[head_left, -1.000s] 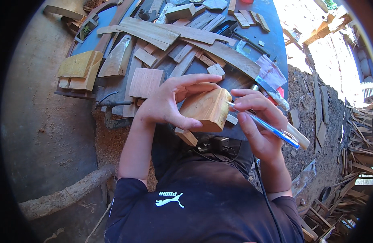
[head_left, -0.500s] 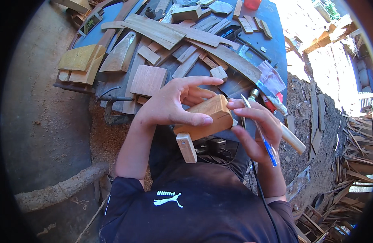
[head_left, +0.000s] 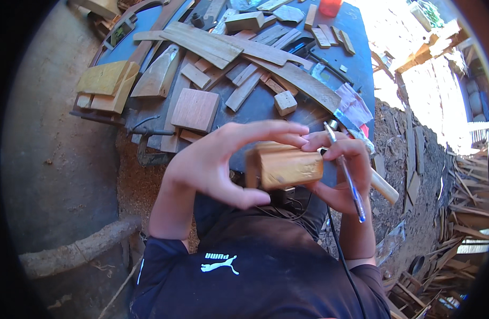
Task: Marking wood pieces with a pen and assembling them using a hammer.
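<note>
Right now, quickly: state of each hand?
Left hand: open, curved around the wooden block; contact unclear.
Right hand: closed, holding a pen and the block's right end.

The left hand curves in a wide C, its thumb well apart from the fingers, whose tips reach close beside those of the right hand. The right hand's fingers curl in a pinch, its thumb partly hidden. Both forearms angle up in front of the torso.
</note>
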Available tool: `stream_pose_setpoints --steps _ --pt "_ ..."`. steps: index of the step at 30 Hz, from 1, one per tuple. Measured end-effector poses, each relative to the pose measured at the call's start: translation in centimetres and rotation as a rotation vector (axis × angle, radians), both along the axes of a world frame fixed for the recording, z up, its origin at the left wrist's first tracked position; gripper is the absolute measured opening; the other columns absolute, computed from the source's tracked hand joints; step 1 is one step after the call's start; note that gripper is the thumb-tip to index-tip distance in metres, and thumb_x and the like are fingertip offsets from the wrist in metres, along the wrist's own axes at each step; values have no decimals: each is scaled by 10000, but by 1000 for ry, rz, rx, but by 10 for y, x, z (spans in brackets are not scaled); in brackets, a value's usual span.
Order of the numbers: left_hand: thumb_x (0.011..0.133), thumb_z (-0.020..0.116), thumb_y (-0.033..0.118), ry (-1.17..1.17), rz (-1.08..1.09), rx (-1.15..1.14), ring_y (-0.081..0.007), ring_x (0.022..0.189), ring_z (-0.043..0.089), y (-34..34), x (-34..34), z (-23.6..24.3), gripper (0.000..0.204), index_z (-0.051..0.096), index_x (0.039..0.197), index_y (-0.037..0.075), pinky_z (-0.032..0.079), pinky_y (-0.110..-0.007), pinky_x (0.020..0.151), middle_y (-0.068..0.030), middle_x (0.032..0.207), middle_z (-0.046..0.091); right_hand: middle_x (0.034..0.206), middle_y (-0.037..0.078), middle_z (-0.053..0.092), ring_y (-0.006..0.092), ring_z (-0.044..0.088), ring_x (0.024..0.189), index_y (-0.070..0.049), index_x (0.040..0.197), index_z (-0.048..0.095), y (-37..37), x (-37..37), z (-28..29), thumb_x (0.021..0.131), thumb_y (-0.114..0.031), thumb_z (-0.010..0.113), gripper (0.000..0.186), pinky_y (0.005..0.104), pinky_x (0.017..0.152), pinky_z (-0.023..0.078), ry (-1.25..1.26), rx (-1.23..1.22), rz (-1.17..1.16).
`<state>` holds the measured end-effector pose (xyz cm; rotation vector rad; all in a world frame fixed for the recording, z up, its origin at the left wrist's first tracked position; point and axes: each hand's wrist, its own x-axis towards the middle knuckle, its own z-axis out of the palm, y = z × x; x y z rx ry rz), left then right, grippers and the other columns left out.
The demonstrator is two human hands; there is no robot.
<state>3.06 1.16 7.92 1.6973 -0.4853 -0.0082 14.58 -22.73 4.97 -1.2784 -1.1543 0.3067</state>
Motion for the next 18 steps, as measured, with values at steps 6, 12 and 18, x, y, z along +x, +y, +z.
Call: stream_pose_setpoints --steps 6,12,18 --pt "723 925 123 -272 468 518 -327 1242 667 -41 -10 18 799 565 1421 -25 527 -425 1053 -174 1320 692 1097 123 751 317 738 988 -109 930 582 2 3 41 790 -51 808 272 415 857 527 -680 -121 -257" --pt "749 882 43 -194 561 342 -347 1224 686 -57 -2 -2 725 584 1406 -38 558 -413 1031 -194 1320 699 1133 80 731 263 713 1102 -96 954 678 2 -6 43 788 -174 719 188 390 853 544 -691 -106 -193" --pt "741 856 18 -379 630 408 -361 1225 679 -44 4 -34 689 616 1386 -22 571 -413 1014 -209 1328 685 1174 163 745 340 723 1044 -22 1237 710 -4 -4 38 1024 -296 649 352 403 843 589 -429 49 -223"
